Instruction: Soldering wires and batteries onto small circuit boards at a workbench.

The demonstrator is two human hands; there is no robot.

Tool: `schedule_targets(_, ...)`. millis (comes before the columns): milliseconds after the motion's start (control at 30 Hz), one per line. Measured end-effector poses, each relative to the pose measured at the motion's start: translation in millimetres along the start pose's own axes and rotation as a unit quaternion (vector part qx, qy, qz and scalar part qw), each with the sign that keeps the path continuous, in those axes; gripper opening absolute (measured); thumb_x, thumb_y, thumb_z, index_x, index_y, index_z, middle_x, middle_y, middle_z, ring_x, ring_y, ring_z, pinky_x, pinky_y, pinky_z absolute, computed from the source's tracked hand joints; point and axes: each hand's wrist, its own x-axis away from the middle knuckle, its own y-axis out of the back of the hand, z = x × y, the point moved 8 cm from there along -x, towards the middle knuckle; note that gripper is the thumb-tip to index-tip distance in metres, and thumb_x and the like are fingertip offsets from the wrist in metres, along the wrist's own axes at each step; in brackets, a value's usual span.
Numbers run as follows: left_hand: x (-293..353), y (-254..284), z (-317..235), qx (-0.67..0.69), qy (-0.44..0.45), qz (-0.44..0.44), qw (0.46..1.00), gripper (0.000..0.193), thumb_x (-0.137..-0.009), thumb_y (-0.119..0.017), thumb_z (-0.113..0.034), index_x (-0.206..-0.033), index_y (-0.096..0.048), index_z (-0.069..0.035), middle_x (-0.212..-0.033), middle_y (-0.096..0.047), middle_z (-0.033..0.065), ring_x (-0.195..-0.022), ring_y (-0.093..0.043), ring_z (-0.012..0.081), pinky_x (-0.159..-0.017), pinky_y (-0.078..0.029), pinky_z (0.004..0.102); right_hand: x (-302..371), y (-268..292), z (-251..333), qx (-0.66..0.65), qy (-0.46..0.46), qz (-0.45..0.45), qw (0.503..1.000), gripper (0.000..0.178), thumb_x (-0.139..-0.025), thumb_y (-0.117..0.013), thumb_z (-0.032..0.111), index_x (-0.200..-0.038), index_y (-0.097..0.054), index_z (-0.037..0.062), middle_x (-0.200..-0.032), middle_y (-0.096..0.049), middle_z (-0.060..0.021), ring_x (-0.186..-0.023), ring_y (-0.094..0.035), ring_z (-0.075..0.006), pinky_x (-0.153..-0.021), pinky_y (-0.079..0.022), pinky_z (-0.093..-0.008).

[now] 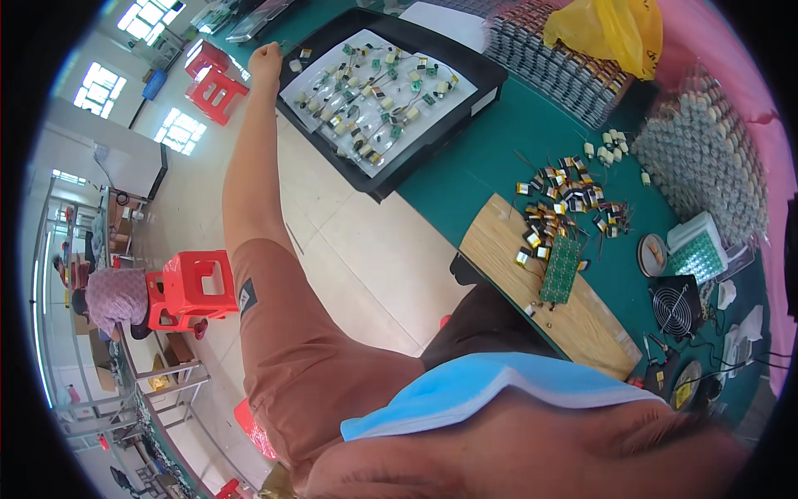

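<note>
My left arm stretches out in a brown sleeve toward the far left. At its end my left hand (266, 62) is closed beside the corner of a black tray (378, 185). A small dark tip shows by its fingers; what they hold is too small to make out. White sheets (453, 73) line the tray, under many small green circuit boards, white cylindrical parts and wired battery cells. My right hand is out of view. Nearer me, a green circuit board panel (561, 270) lies on a wooden board (499, 237), against a pile of small wired battery cells (565, 191).
White cylindrical parts (613, 145) lie beside stacked grey parts (702, 154) on the right. A yellow plastic bag (603, 33) tops another stack. A black fan (675, 306) and cables occupy the near right. Red stools (199, 283) and a seated person (116, 299) are to the left.
</note>
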Motion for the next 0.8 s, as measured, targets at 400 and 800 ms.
schedule_targets(400,-44,-92,178,0.192,0.271,-0.134,0.934,0.016,-0.089,-0.053,-0.009,-0.102,-0.063,-0.008,-0.086,-0.064,0.0098,-0.078,-0.063,0.0254,-0.071,-0.052,0.0382,8,-18,15,0.088,0.007,-0.056,0.994,0.039,-0.087,-0.059,0.022,-0.114,-0.052,-0.0049,-0.094,-0.055,-0.0123,-0.061,-0.050,-0.0121,-0.053,-0.042,-0.0234)
schedule_targets(800,-21,-41,221,0.343,0.529,-0.315,0.709,0.036,-0.099,-0.043,-0.033,-0.127,-0.054,-0.014,-0.128,-0.058,0.0077,-0.112,-0.056,0.0319,-0.084,-0.053,0.0486,-5,-17,5,0.075,-0.034,-0.052,0.995,0.041,-0.087,-0.059,0.024,-0.113,-0.052,-0.0059,-0.090,-0.055,-0.0115,-0.060,-0.050,-0.0121,-0.053,-0.042,-0.0229)
